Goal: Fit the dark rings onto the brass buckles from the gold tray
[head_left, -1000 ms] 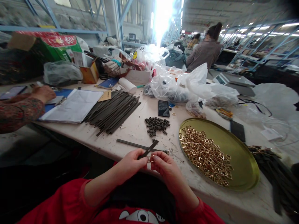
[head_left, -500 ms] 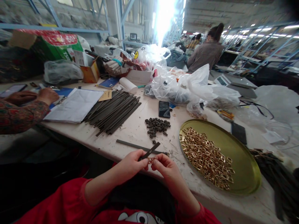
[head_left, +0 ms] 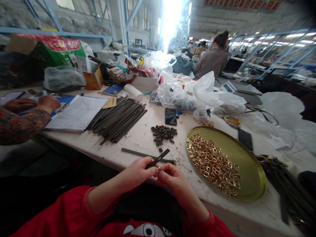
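Observation:
My left hand (head_left: 142,169) is closed on a dark strap (head_left: 161,156), whose free end sticks up to the right with small holes near its tip. A small gold buckle (head_left: 159,168) sits where my fingertips meet. My right hand (head_left: 171,176) pinches this buckle from the right. Whether the strap passes through it is hidden by my fingers. Just beyond my hands another dark strap (head_left: 140,153) lies on the table, with a gold piece at its right end. A heap of small dark loops (head_left: 164,133) lies farther back.
An oval gold tray (head_left: 251,184) on the right holds a pile of gold buckles (head_left: 214,164). Dark strips (head_left: 120,120) lie left of centre, beside papers (head_left: 77,112). A black phone (head_left: 171,116) and plastic bags (head_left: 185,92) are behind. Another person's hand (head_left: 48,103) is at left.
My right hand has shifted slightly left, closer to my left fingertips, and the buckle has turned a little. The whole view has swung slightly. The strap stays in my left hand.

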`<state>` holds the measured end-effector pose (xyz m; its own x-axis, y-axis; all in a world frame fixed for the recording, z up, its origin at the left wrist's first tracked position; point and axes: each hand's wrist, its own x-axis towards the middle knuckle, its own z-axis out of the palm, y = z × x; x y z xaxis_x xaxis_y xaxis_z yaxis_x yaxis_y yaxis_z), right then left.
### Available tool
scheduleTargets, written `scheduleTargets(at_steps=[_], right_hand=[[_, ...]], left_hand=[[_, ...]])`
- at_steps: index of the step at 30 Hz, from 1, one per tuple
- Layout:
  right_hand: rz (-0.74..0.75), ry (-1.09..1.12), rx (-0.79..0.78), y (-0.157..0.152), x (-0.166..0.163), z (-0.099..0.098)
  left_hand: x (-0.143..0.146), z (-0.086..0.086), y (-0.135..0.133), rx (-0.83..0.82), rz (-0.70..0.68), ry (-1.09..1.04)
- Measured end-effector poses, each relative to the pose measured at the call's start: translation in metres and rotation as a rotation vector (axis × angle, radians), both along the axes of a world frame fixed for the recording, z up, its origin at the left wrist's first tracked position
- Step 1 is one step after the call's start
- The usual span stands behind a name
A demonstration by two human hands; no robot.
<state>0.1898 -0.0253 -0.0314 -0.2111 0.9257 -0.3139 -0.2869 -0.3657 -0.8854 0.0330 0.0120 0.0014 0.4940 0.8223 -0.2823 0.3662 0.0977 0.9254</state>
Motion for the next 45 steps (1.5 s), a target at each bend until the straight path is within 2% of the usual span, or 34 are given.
scheduleTargets(at_steps=[5, 12, 15, 19, 22, 24, 28, 31, 34, 38, 41, 45], right_hand=[[0.020, -0.038, 0.017, -0.003, 0.000, -0.003], [-0.048, -0.029, 0.017, 0.000, -0.002, -0.003], [-0.063, -0.093, 0.056, 0.000, -0.004, -0.006], [-0.123, -0.281, 0.189, -0.001, -0.004, -0.014], [-0.184, -0.344, 0.243, 0.001, 0.000, -0.013], [-0.264, -0.257, 0.184, 0.004, 0.003, -0.008], [-0.404, 0.113, -0.028, 0.009, 0.007, 0.006], [-0.422, 0.335, -0.165, 0.009, 0.002, 0.014], [-0.382, 0.444, -0.236, 0.004, -0.006, 0.016], [-0.350, 0.453, -0.211, -0.005, -0.017, 0.009], [-0.339, 0.350, -0.095, -0.012, -0.024, 0.001], [-0.324, 0.213, 0.046, -0.019, -0.027, -0.005]], left_hand=[[-0.002, 0.003, 0.002, 0.068, -0.022, 0.061], [-0.002, -0.010, 0.003, 0.034, -0.044, 0.079], [-0.001, -0.012, 0.004, 0.061, -0.064, 0.120], [0.003, -0.008, 0.008, 0.115, -0.059, 0.171], [0.001, 0.003, 0.012, 0.110, -0.088, 0.145], [-0.005, 0.011, 0.013, 0.109, -0.113, 0.149], [-0.020, 0.019, 0.012, 0.178, -0.138, 0.263], [-0.021, 0.016, 0.006, 0.266, -0.161, 0.314], [-0.013, 0.012, 0.000, 0.319, -0.156, 0.296], [0.002, 0.012, -0.008, 0.283, -0.090, 0.216], [0.005, 0.012, -0.012, 0.208, -0.040, 0.112], [0.002, 0.015, -0.014, 0.031, -0.057, -0.041]])
